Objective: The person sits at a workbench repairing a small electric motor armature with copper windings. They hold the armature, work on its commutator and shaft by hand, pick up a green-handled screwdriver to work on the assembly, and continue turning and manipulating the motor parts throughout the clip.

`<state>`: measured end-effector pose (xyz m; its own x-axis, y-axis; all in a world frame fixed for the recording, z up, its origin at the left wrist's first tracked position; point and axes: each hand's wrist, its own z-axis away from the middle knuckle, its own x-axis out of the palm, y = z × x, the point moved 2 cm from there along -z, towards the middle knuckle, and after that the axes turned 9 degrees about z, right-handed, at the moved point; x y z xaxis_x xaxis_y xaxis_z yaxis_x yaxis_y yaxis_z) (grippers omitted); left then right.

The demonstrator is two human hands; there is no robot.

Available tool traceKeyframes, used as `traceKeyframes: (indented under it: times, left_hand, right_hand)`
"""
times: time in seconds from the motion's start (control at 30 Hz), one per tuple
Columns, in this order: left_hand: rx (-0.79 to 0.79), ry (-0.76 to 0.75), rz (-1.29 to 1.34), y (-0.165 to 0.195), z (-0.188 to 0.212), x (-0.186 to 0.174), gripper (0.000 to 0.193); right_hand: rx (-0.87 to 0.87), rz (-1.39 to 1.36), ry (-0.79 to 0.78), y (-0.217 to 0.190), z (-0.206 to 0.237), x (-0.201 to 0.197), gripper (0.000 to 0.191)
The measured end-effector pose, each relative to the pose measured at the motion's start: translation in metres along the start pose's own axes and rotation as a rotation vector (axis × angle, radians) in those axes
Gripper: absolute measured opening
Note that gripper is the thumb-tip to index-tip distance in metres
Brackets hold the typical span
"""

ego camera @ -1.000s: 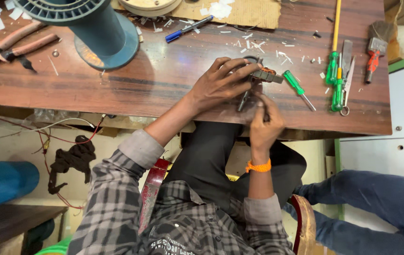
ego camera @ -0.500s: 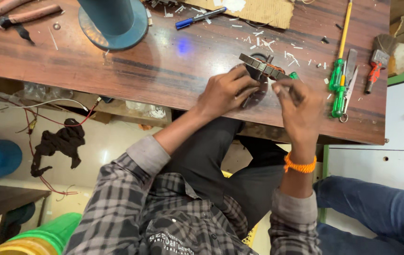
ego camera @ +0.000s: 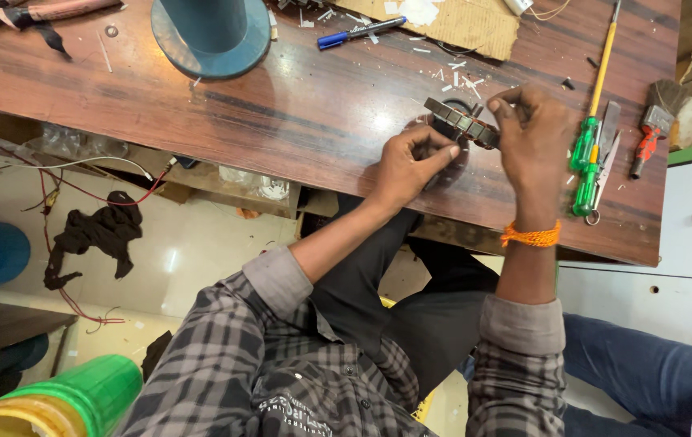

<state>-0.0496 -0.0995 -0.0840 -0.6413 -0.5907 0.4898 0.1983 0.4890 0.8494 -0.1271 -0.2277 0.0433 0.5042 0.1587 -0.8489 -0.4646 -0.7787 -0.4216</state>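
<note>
Near edge, lower frame: a grey-and-black checked shirt (ego camera: 281, 364) with rolled cuffs fills the bottom centre; a green-and-yellow plastic drum (ego camera: 54, 400) sits at lower left, and someone else's blue-trousered leg (ego camera: 645, 372) lies at lower right.
Left hand: the left hand (ego camera: 406, 166), centre of the frame, is curled with thumb and forefinger pinched at the lower rim of a dark round metal ring with slotted segments (ego camera: 461, 123); whether anything small sits between the fingertips cannot be told.
Right hand: the right hand (ego camera: 536, 133), with an orange thread band (ego camera: 530, 236) on its wrist, is closed on the ring's right end, tilting it up off the wood.
Ring's place: right of centre in the upper half, on the brown wooden tabletop (ego camera: 281, 121), one edge raised.
Beside it: two green-handled screwdrivers (ego camera: 585, 166) and a long yellow-shafted one (ego camera: 603, 61) lie just right of the right hand; a small red-handled brush (ego camera: 653, 129) lies farther right.
Far edge, top of frame: a teal plastic spool with a wide flange (ego camera: 212, 36), a blue pen (ego camera: 358, 32), a sheet of brown cardboard (ego camera: 459, 20) and white scraps.
Risk: as I judge it, the tilted ring could slip from the pinch and drop flat, nipping a fingertip; the segment edges look sharp enough to scrape skin. A stray elbow could roll the screwdrivers off the right edge.
</note>
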Motion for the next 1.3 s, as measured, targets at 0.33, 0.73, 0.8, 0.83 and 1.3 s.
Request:
traceKeyframes:
  times: [0.33, 0.73, 0.8, 0.83, 1.3]
  left_hand:
    - [-0.012, 0.214, -0.284, 0.016, -0.007, 0.016, 0.012]
    - [0.745, -0.673, -0.908, 0.079, -0.063, -0.005, 0.078]
    - [0.686, -0.624, -0.935, 0.071, -0.062, -0.009, 0.079]
    - [0.657, -0.598, -0.948, 0.067, -0.06, -0.01, 0.079]
    - [0.982, -0.706, -1.077, 0.073, -0.047, -0.017, 0.049]
  right_hand:
    - [0.006, -0.049, 0.107, 0.056, -0.013, 0.02, 0.008]
    - [0.316, -0.566, 0.046, 0.065, 0.029, -0.023, 0.009]
    - [0.259, -0.57, -0.027, 0.052, 0.042, -0.032, 0.008]
    - [0.231, -0.571, -0.064, 0.045, 0.048, -0.032, 0.008]
    - [-0.181, -0.035, 0.162, 0.007, 0.098, 0.048, 0.005]
